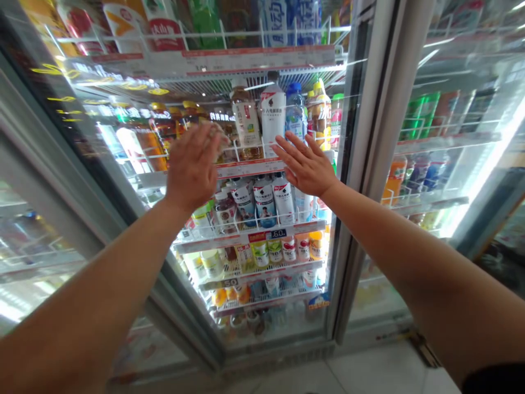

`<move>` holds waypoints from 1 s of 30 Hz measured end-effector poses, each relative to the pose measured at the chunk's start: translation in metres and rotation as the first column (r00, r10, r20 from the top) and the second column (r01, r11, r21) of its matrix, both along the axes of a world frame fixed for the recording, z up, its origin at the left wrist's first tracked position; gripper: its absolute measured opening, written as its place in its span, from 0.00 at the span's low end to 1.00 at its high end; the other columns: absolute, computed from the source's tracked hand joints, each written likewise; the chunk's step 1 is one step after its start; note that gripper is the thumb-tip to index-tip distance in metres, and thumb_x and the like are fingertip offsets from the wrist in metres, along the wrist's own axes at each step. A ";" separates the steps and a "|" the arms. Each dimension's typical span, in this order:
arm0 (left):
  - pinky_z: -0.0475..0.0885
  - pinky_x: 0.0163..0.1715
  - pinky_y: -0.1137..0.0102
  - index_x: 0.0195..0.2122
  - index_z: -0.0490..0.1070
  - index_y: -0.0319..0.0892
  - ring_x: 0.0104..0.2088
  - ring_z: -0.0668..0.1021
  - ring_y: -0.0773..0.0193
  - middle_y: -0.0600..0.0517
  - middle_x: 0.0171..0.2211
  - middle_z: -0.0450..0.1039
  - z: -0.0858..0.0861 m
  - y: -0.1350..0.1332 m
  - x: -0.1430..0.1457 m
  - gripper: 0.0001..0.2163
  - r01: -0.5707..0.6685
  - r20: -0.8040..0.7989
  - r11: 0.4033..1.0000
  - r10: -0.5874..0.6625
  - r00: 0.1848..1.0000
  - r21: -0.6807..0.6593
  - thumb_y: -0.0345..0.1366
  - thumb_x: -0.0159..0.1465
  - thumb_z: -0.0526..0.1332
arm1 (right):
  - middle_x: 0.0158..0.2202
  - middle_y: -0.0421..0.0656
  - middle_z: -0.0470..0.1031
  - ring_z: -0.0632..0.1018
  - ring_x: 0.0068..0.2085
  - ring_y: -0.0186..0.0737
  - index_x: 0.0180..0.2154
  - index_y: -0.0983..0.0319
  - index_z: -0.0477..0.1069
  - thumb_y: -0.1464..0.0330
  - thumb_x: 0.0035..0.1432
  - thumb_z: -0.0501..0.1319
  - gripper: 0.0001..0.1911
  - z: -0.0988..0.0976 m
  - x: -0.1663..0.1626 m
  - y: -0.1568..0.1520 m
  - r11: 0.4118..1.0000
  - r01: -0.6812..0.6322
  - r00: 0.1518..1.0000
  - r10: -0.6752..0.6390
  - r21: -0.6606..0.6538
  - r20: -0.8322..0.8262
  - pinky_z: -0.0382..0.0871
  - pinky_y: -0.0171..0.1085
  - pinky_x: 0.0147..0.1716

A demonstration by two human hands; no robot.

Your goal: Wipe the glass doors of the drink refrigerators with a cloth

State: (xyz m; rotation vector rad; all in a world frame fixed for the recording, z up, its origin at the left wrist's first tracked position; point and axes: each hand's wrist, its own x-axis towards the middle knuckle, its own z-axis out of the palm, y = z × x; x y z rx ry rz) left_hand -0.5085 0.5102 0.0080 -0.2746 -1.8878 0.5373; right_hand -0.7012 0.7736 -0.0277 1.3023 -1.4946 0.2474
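Tall white-labelled bottle (273,112) upright on the fridge shelf (246,167), among other drinks.

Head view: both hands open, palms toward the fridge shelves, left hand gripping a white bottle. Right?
Not quite. The head view shows the left hand holding nothing: like the right hand, it is open with fingers spread, raised before the fridge shelves. The white bottle stands on its shelf.

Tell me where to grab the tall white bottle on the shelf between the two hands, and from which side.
Take the white bottle around its straight upper body, coming from the front through the open door. It stands upright, neighbours crowd both sides, and a wire rail crosses its base, so probably lift before pulling out. The right hand is nearest; the left hand hangs open beside it.
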 end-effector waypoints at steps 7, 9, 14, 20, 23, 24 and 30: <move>0.54 0.71 0.52 0.69 0.56 0.52 0.72 0.51 0.62 0.56 0.71 0.52 0.000 0.004 -0.011 0.22 0.031 0.052 0.998 -0.028 0.998 -0.063 0.33 0.74 0.45 | 0.74 0.35 0.48 0.51 0.74 0.44 0.73 0.50 0.32 0.68 0.71 0.46 0.36 -0.001 0.000 0.000 1.000 0.011 1.000 -0.011 -0.005 -0.012 0.41 0.54 0.73; 0.52 0.71 0.48 0.71 0.51 0.51 0.73 0.45 0.58 0.56 0.74 0.42 0.006 0.000 -0.012 0.24 0.030 -0.081 0.999 -0.033 0.996 -0.029 0.32 0.74 0.45 | 0.74 0.35 0.48 0.50 0.74 0.43 0.73 0.51 0.32 0.68 0.70 0.46 0.36 -0.001 0.000 0.000 1.000 0.017 1.000 -0.017 -0.003 -0.014 0.41 0.54 0.73; 0.57 0.70 0.57 0.71 0.50 0.56 0.72 0.50 0.65 0.58 0.71 0.52 -0.012 0.009 -0.016 0.26 0.048 -0.021 0.981 -0.053 0.998 -0.187 0.30 0.74 0.47 | 0.74 0.34 0.48 0.51 0.74 0.45 0.73 0.50 0.35 0.69 0.70 0.46 0.35 0.000 0.001 0.001 1.000 0.015 1.000 -0.015 0.010 0.022 0.41 0.55 0.73; 0.57 0.70 0.52 0.68 0.55 0.51 0.71 0.53 0.63 0.60 0.72 0.51 0.004 0.011 -0.019 0.21 0.006 -0.040 1.000 -0.007 0.999 -0.030 0.35 0.75 0.43 | 0.74 0.33 0.49 0.52 0.74 0.47 0.73 0.48 0.34 0.68 0.69 0.46 0.36 0.001 0.001 0.000 1.000 -0.007 0.999 0.006 0.010 0.051 0.42 0.57 0.73; 0.54 0.70 0.49 0.70 0.54 0.49 0.72 0.51 0.59 0.57 0.72 0.49 0.000 0.018 -0.021 0.23 -0.004 -0.100 0.999 0.010 0.995 0.053 0.36 0.75 0.43 | 0.74 0.34 0.50 0.53 0.73 0.48 0.73 0.48 0.34 0.68 0.69 0.46 0.36 0.001 0.000 0.000 1.000 -0.030 0.998 0.030 0.001 0.049 0.42 0.58 0.73; 0.54 0.70 0.49 0.70 0.52 0.49 0.72 0.50 0.58 0.55 0.72 0.49 -0.005 0.021 -0.022 0.23 -0.006 -0.085 0.999 0.009 0.996 0.040 0.36 0.75 0.43 | 0.74 0.34 0.50 0.53 0.73 0.48 0.73 0.48 0.34 0.68 0.69 0.46 0.36 0.000 0.000 -0.001 0.999 -0.035 0.998 0.035 -0.002 0.045 0.42 0.58 0.73; 0.55 0.69 0.50 0.70 0.52 0.52 0.72 0.51 0.62 0.58 0.72 0.51 -0.003 0.012 -0.023 0.23 0.026 -0.022 0.999 -0.026 0.999 -0.030 0.36 0.75 0.40 | 0.74 0.34 0.50 0.52 0.74 0.47 0.73 0.47 0.32 0.68 0.69 0.46 0.37 0.000 -0.003 -0.001 0.999 -0.034 0.999 0.034 -0.003 0.038 0.41 0.58 0.73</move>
